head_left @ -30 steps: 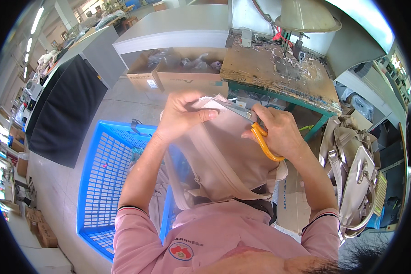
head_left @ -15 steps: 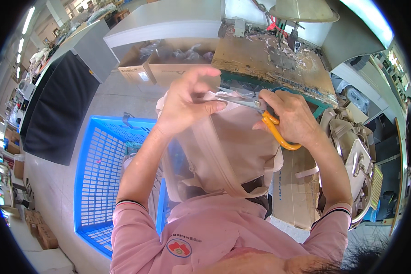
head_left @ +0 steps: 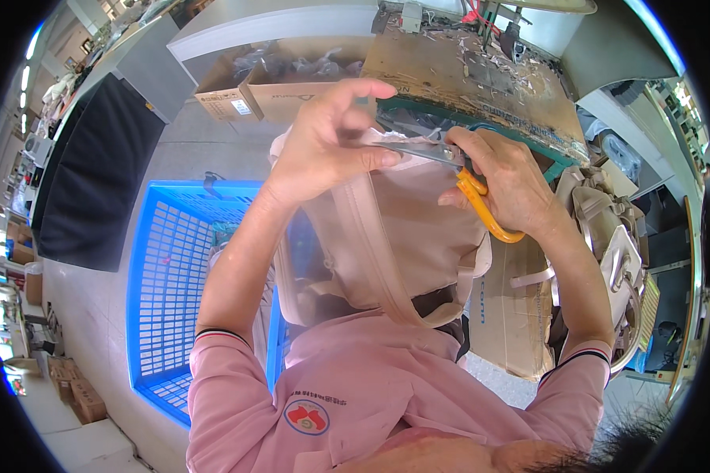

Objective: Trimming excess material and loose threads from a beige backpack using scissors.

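A beige bag (head_left: 426,229) stands in front of my body, its upper edge raised between my hands. My left hand (head_left: 312,154) pinches that edge between thumb and fingers, with the index finger stretched out. Scissors (head_left: 493,213) with orange handles are gripped in my right hand (head_left: 509,177). Their metal blades point left along the whitish, ragged edge of the bag, close to my left thumb. My left fingers partly hide the blade tips.
A blue plastic basket (head_left: 138,276) stands at left. Beyond the bag is a cardboard-covered worktop (head_left: 434,63) strewn with scraps, with open cardboard boxes (head_left: 284,103) beside it. More beige bags (head_left: 607,236) are piled at right, near an upright carton (head_left: 509,315).
The scissor blades stood apart before and now lie closer together along the bag's edge. Both hands stay on the same places, and the whole view has shifted slightly.
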Tool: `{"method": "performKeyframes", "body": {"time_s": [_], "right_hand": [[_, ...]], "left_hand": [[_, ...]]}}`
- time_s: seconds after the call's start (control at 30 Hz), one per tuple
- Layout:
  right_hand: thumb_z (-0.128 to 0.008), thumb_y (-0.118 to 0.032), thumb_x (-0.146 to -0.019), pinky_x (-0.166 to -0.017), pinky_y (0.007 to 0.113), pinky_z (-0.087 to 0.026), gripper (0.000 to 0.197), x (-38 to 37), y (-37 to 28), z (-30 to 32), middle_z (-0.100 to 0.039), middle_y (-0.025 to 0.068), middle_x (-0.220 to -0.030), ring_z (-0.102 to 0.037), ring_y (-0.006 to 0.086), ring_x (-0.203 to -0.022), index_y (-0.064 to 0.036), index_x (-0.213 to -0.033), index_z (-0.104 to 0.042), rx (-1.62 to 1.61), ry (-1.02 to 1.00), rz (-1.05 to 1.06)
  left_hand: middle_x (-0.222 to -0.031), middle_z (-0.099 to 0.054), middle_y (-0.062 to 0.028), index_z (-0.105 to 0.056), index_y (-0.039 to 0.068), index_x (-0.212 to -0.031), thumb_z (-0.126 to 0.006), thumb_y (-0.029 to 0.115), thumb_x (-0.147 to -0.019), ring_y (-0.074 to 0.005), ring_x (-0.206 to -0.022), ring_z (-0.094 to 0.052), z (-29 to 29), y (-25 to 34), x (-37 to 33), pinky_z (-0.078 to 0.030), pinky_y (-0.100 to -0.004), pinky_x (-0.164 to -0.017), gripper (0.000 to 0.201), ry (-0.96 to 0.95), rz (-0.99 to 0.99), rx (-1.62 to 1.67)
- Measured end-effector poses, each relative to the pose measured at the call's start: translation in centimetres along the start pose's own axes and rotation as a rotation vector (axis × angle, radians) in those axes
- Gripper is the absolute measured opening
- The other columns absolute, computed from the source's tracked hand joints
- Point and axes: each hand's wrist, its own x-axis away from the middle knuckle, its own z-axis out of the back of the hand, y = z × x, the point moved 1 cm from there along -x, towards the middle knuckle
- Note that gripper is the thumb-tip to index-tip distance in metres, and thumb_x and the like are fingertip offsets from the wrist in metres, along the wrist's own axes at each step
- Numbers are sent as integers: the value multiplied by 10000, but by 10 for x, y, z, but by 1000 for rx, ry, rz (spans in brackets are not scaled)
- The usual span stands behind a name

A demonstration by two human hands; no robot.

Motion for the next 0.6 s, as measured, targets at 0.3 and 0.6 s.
{"method": "performKeyframes", "body": {"time_s": [0.3,0.6], "right_hand": [[-723,-315,-627,-499,355,-427,446,6,11,-3,-533,103,-657,-537,267,-568,-40,-887,-486,-24,-71,-10],[-759,-335,-561,-583,377,-420,551,-3,8,17,-535,95,-698,-525,272,-651,-69,-968,-498,-5,-133,-91]], "left_hand": [[-709,-609,-44,-437,42,-1132,-693,-35,-631,-68,-706,-556,-3,-9,-4,-444,-205,-628,568,-54,53,45],[-706,-595,-6,-419,42,-1192,-720,-31,-606,-59,-709,-560,-11,-9,-11,-439,-177,-649,663,-29,55,-28]]}}
